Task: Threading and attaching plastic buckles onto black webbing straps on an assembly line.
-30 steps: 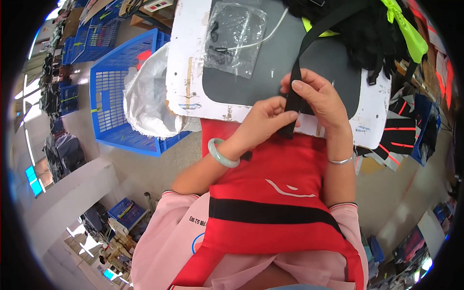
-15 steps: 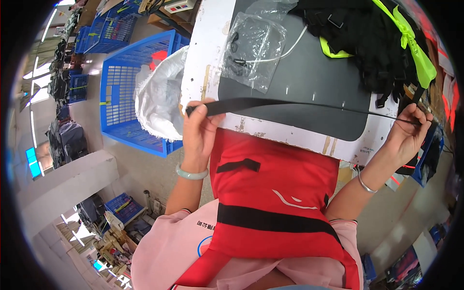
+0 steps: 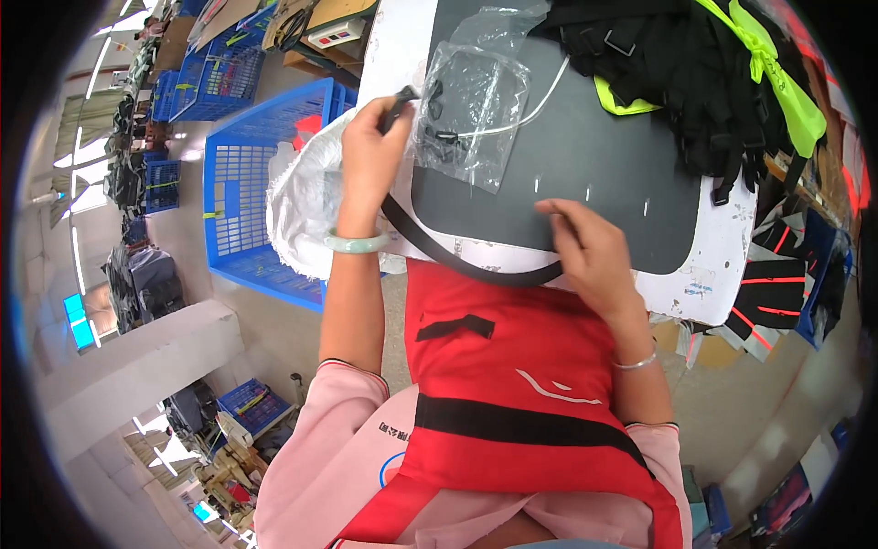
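My left hand (image 3: 377, 146) is closed on a small black plastic buckle (image 3: 401, 108), raised near the left edge of the board. A black webbing strap (image 3: 457, 265) hangs in a curve along the board's near edge, from behind my left wrist to my right hand (image 3: 593, 256). There the strap's end goes in under my right fingers, with the index finger stretched out above it. Whether the strap also reaches into my left palm is hidden. Close beside my left hand lies a clear plastic bag (image 3: 485, 110) with several small black pieces in it.
The white board (image 3: 713, 284) carries a dark grey mat (image 3: 567, 165). Black straps with buckles (image 3: 677, 82) are heaped at the far right, with a neon yellow strip (image 3: 796, 119). On the left stand a white woven sack (image 3: 297, 210) and a blue crate (image 3: 229, 274).
The strap, earlier stretched across the board between both hands, now sags at the near edge. My left hand has moved farther away; my right hand has come in toward the middle.
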Available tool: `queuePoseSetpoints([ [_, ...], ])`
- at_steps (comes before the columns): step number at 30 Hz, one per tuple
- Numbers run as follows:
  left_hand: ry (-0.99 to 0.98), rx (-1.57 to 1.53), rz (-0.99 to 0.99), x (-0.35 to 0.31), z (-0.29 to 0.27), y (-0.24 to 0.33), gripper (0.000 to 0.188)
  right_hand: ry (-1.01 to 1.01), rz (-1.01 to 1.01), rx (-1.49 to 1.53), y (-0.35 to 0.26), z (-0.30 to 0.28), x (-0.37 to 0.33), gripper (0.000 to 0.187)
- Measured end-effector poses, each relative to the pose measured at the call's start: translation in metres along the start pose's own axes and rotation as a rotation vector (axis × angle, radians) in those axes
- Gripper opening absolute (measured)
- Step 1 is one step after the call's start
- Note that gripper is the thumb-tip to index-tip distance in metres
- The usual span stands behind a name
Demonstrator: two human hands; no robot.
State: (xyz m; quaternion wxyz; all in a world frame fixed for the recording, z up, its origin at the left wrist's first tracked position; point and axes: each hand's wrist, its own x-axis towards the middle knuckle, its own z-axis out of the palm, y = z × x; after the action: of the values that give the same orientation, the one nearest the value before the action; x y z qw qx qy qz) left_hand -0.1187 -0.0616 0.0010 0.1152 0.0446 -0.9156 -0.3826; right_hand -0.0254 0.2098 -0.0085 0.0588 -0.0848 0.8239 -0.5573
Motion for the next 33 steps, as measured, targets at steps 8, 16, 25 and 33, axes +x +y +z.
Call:
queuePoseSetpoints([
  [8,-0.141,0.625,0.201,0.03,0.04,0.009,0.022,0.067,-0.207,-0.159,0.019,0.033,0.014,0.013],
  [16,-0.029,0.397,0.15,0.043,0.046,-0.021,0.019,-0.003,-0.159,-0.144,0.015,0.025,0.013,0.016],
  [25,-0.049,0.108,0.017,0.044,0.026,0.021,0.015,-0.014,-0.094,-0.212,0.009,0.022,0.019,0.023],
  [33,-0.166,0.228,0.292,0.018,0.043,0.031,0.019,-0.018,-0.094,-0.261,0.009,0.027,0.023,0.023],
])
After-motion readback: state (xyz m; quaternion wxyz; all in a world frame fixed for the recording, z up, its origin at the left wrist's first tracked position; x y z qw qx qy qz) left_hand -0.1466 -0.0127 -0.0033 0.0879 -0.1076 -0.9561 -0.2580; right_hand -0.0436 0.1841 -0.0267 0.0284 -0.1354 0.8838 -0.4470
